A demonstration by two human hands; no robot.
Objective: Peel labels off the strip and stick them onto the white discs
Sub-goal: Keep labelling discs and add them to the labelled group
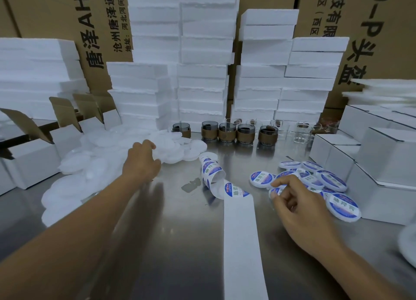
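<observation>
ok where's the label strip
Head view, mid-table: the strip lies between the left hand and right hand, curled end by the plain discs.

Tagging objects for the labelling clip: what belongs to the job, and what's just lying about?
Job: label strip, blank white discs, labelled discs, left hand, right hand.
Lying about: foam blocks, cardboard cartons, sleeved glass cups, clear glasses, small white boxes.
</observation>
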